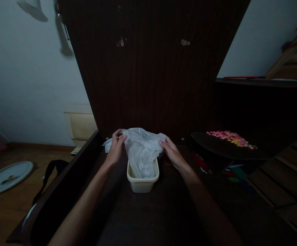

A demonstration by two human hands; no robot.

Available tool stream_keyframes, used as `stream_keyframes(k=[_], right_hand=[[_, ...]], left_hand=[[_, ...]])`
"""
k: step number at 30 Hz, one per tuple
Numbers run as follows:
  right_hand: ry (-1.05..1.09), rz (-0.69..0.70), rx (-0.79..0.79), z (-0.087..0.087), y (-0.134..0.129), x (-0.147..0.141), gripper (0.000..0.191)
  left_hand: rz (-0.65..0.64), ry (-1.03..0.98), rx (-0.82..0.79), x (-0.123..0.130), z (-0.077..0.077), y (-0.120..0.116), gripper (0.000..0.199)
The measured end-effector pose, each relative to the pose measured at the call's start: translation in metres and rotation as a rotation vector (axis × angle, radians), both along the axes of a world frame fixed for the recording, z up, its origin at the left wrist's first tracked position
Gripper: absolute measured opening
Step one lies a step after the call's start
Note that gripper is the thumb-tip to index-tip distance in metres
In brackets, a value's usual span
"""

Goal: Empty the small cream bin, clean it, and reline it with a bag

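Observation:
A thin whitish plastic bag (143,145) is spread between both hands, its lower part hanging inside a cream plastic container (142,186). My left hand (116,147) pinches the bag's upper left edge. On the opposite side, my right hand (172,152) grips the upper right edge, thumb in front. The container stands upright on the dark wooden surface (140,218), below and between the hands. Behind my left hand lies another pale crumpled piece (108,145), partly hidden.
A tall dark panel (148,75) rises behind the container. At right, a rounded shelf (215,147) holds many small colourful pieces (231,138). A raised dark side edge (68,181) runs along the left. A white round lid-like object (8,177) is on the floor.

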State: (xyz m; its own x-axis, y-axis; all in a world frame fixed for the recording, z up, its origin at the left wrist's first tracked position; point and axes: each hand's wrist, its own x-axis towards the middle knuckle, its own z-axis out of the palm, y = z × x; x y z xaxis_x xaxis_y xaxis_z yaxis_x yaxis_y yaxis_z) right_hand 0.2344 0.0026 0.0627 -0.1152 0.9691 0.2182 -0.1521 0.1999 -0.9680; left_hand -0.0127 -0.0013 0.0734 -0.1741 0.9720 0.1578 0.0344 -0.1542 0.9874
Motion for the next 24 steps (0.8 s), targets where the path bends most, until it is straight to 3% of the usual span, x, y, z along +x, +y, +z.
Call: stream_keyframes(k=[5, 9, 12, 14, 17, 19, 21, 24], right_hand=[[0.098, 0.119, 0.034, 0.017, 0.0, -0.024, 0.051], [0.172, 0.182, 0.056, 0.021, -0.001, -0.045, 0.062], [0.244, 0.089, 0.094, 0.021, 0.001, -0.055, 0.062], [0.314, -0.043, 0.078, 0.02, 0.003, -0.056, 0.06], [0.453, -0.161, -0.024, 0.02, 0.006, -0.049, 0.053], [0.521, -0.166, -0.087, 0.022, 0.007, -0.042, 0.043], [0.554, -0.157, -0.121, 0.024, 0.007, -0.036, 0.033], [0.607, -0.09, -0.197, 0.028, 0.005, -0.033, 0.025]], left_hand=[[-0.194, -0.185, 0.186, 0.028, 0.027, -0.004, 0.062], [-0.42, -0.258, 0.143, 0.049, 0.032, -0.007, 0.073], [-0.514, -0.196, 0.156, 0.058, 0.032, -0.009, 0.068], [-0.412, -0.136, 0.234, 0.059, 0.032, -0.01, 0.059], [-0.062, 0.003, 0.374, 0.052, 0.034, -0.014, 0.039], [0.12, 0.234, 0.378, 0.044, 0.034, -0.019, 0.023], [0.122, 0.5, 0.292, 0.037, 0.035, -0.024, 0.031], [-0.05, 0.696, 0.187, 0.034, 0.034, -0.032, 0.043]])
